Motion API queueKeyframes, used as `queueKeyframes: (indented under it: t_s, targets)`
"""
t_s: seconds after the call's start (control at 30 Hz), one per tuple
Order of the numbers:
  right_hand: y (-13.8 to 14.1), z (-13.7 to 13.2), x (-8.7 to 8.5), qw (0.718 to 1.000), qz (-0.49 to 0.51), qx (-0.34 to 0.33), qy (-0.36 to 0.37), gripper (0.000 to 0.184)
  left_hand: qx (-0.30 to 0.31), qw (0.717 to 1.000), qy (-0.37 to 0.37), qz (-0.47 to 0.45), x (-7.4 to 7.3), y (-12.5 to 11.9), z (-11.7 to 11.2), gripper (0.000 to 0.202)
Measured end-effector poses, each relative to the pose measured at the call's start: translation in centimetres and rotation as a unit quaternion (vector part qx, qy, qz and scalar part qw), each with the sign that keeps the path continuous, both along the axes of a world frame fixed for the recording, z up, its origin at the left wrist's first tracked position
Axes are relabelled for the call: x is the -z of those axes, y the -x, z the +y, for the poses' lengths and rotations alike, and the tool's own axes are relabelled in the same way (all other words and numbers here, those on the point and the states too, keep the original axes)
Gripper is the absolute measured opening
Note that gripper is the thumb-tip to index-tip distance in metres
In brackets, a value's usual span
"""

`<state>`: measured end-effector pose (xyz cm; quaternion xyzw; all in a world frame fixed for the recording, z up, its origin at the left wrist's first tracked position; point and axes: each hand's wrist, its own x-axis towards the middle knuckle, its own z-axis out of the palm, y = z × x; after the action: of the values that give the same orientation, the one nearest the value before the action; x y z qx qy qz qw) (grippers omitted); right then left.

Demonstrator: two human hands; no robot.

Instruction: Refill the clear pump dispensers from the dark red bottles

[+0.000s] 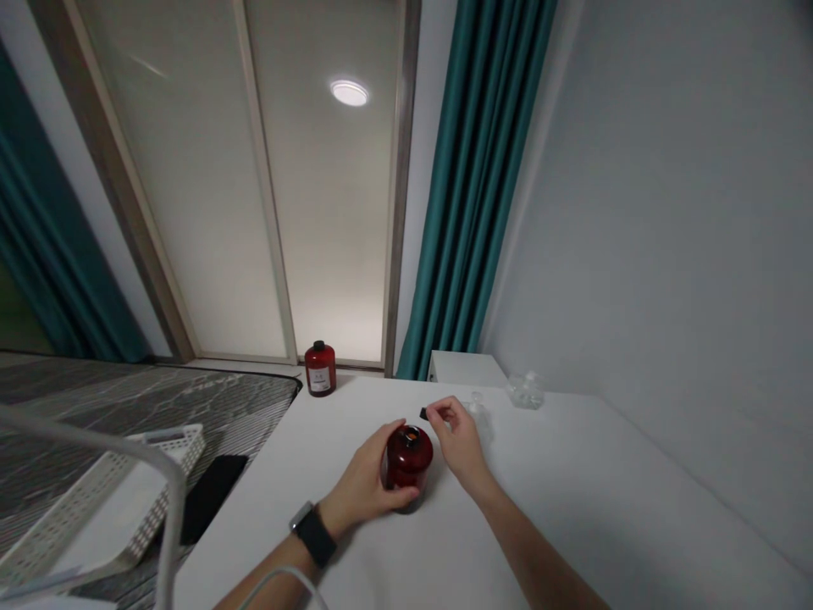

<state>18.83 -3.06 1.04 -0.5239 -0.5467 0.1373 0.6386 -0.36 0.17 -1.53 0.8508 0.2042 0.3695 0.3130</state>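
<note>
A dark red bottle (410, 457) stands on the white table (495, 517), its round mouth uncovered at the top. My left hand (368, 483) wraps round the bottle from the left, thumb across the near side. Just right of the bottle's neck, my right hand (458, 440) pinches a small black cap (423, 413) between thumb and fingertips. The cap is apart from the bottle mouth. A second red bottle (320, 369) with a black cap and a pale label is upright at the table's far left corner.
Clear glass-like vessels are on the table: one (481, 415) partly behind my right hand, another (526, 390) by the wall. Left of the table are a white basket (136, 521), a black flat object (212, 491) and a pale curved tube (174, 517). A white cabinet (467, 368) stands behind.
</note>
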Motion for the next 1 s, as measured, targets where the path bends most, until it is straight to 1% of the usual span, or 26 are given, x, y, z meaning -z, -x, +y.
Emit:
queueKeyframes:
  t_s: [0.1,0.17,0.2,0.3,0.37,0.43,0.53,0.63,0.8,1.0]
  targets:
    - [0.4,0.1,-0.4,1.000,0.014,0.016,-0.020,0.018,-0.001,0.997,-0.066,-0.043,-0.6,0.4,0.0,0.068]
    - [1.0,-0.3,-0.1,0.999,0.022,0.034,-0.033,0.017,-0.026,0.990,-0.119,-0.065,-1.0,0.8,-0.1,0.056]
    - [1.3,-0.6,0.2,0.998,0.025,0.041,-0.038,0.016,-0.043,0.986,-0.145,-0.072,-1.2,0.9,-0.2,0.053]
    - [2.2,-1.6,0.9,0.997,0.027,0.049,-0.043,0.015,-0.083,0.971,-0.208,-0.082,-1.6,1.1,-0.6,0.052]
    - [2.7,-2.2,1.1,0.997,0.033,0.048,-0.049,0.015,-0.090,0.963,-0.240,-0.079,-1.7,1.0,-0.8,0.052]
    - [3.0,-2.8,1.0,0.996,0.038,0.046,-0.065,0.015,-0.083,0.958,-0.264,-0.073,-1.7,0.8,-1.0,0.050]
    - [3.5,-3.7,0.6,0.995,0.022,0.031,-0.095,0.012,-0.077,0.953,-0.285,-0.070,-1.8,0.6,-1.1,0.045]
    - [3.8,-4.3,0.3,0.993,-0.026,0.012,-0.113,0.012,-0.080,0.950,-0.292,-0.077,-1.9,0.5,-1.2,0.043]
    - [3.8,-4.4,0.0,0.991,-0.078,0.002,-0.107,0.017,-0.084,0.952,-0.281,-0.087,-1.7,0.4,-1.2,0.042]
    - [3.8,-4.4,-0.1,0.992,-0.084,-0.005,-0.096,0.019,-0.086,0.956,-0.268,-0.084,-1.6,0.3,-1.3,0.042]
